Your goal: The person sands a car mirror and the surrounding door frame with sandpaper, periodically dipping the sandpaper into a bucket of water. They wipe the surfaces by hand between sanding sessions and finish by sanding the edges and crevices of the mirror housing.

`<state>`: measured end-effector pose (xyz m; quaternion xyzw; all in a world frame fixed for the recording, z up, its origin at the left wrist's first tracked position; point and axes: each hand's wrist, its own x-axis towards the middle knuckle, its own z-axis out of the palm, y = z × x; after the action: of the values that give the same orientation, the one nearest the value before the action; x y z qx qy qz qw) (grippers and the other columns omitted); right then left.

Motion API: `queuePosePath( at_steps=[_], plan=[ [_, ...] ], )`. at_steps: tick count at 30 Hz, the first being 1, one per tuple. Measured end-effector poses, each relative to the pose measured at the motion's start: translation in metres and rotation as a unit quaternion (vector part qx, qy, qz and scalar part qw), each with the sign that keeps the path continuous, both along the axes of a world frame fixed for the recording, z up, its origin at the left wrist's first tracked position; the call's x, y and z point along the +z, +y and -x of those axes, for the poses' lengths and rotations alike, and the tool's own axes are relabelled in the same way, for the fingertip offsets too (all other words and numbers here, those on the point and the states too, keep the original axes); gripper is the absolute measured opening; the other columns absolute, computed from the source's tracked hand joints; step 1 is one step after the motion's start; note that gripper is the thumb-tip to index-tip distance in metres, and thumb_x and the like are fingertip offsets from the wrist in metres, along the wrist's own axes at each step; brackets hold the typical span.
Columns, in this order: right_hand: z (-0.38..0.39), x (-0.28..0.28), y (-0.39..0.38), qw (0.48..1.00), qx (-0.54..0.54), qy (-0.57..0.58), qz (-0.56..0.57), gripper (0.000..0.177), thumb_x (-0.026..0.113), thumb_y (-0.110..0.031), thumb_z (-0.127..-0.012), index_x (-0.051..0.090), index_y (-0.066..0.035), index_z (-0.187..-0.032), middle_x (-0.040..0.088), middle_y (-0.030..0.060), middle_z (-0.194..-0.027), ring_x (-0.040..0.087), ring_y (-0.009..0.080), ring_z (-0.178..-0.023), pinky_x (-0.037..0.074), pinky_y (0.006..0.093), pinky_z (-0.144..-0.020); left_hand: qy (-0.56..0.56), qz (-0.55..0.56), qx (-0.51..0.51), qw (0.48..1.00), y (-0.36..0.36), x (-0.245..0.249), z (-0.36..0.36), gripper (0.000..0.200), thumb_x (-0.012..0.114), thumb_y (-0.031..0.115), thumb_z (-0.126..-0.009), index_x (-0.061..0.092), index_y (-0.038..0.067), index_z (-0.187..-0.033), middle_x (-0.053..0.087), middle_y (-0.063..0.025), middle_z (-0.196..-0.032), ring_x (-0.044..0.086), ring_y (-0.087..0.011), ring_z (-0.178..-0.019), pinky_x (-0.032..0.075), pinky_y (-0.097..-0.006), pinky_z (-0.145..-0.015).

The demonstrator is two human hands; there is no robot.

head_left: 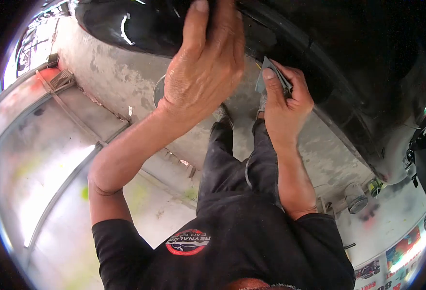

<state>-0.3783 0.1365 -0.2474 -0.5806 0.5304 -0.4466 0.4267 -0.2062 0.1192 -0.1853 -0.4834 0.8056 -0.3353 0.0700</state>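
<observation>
My left hand (205, 67) reaches up to a glossy black car panel (140, 26). Its thumb and fingers stretch out along the dark surface, and some fingertips are cut off by the top edge of the view. My right hand (290, 96) is closed on a folded grey sheet of sandpaper (267, 77), with the thumb pressed flat on its face. That hand is just below the car's dark lower edge (319, 63). Part of the sandpaper is hidden inside the fingers.
Behind my left wrist shows the rim of a round container (159, 92) on the worn concrete floor (121, 72). A bucket (355, 198) stands at the right. Paint-marked panels (49, 140) line the left, and a printed banner (404, 251) is at lower right.
</observation>
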Motion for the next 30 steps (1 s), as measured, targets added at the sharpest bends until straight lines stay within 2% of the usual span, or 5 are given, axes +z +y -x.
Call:
queuePosePath(
  at_steps=[5, 11, 14, 20, 30],
  plan=[
    [-0.009, -0.013, 0.003, 0.995, -0.033, 0.008, 0.090, 0.017, 0.076, -0.003, -0.087, 0.074, -0.001, -0.104, 0.069, 0.0135, -0.091, 0.069, 0.0274, -0.083, 0.054, 0.0363, -0.075, -0.040, -0.200, 0.126, 0.971, 0.009, 0.015, 0.026, 0.056, 0.047, 0.026, -0.094, 0.060, -0.009, -0.136, 0.057, -0.0313, -0.141, 0.042, -0.0382, -0.146, 0.023, -0.0564, -0.123],
    [-0.048, -0.021, -0.008, 0.971, -0.087, 0.020, 0.223, 0.017, 0.078, -0.004, -0.088, 0.077, -0.002, -0.104, 0.072, 0.0105, -0.093, 0.070, 0.0189, -0.080, 0.053, 0.0270, -0.071, -0.198, -0.067, 0.003, 0.978, 0.033, -0.030, -0.019, 0.061, 0.039, 0.025, -0.098, 0.047, -0.009, -0.147, 0.045, -0.0240, -0.156, 0.033, -0.0350, -0.152, 0.014, -0.0470, -0.127],
    [-0.070, -0.028, -0.009, 0.962, -0.113, 0.033, 0.249, 0.018, 0.079, -0.004, -0.087, 0.077, -0.002, -0.104, 0.072, 0.0106, -0.093, 0.071, 0.0205, -0.080, 0.055, 0.0287, -0.070, -0.248, 0.132, -0.211, 0.936, 0.008, -0.065, -0.080, 0.049, 0.043, 0.016, -0.101, 0.055, -0.003, -0.144, 0.057, -0.0235, -0.145, 0.050, -0.0301, -0.141, 0.031, -0.0399, -0.121],
    [-0.090, -0.042, -0.001, 0.960, -0.158, 0.015, 0.232, 0.022, 0.076, 0.002, -0.081, 0.074, -0.002, -0.102, 0.068, 0.0149, -0.094, 0.069, 0.0316, -0.084, 0.056, 0.0377, -0.073, -0.039, -0.210, 0.045, 0.976, 0.066, -0.023, -0.035, 0.056, 0.066, 0.026, -0.090, 0.059, 0.000, -0.140, 0.052, -0.0164, -0.151, 0.043, -0.0290, -0.145, 0.026, -0.0465, -0.124],
    [-0.096, -0.027, -0.018, 0.954, -0.133, 0.062, 0.263, 0.030, 0.068, 0.011, -0.079, 0.070, 0.002, -0.108, 0.066, 0.0189, -0.093, 0.068, 0.0354, -0.083, 0.057, 0.0377, -0.071, 0.169, -0.366, 0.156, 0.902, 0.167, -0.074, -0.111, 0.054, 0.070, 0.019, -0.091, 0.057, -0.004, -0.138, 0.053, -0.0222, -0.148, 0.050, -0.0375, -0.138, 0.034, -0.0520, -0.119]
  ],
)
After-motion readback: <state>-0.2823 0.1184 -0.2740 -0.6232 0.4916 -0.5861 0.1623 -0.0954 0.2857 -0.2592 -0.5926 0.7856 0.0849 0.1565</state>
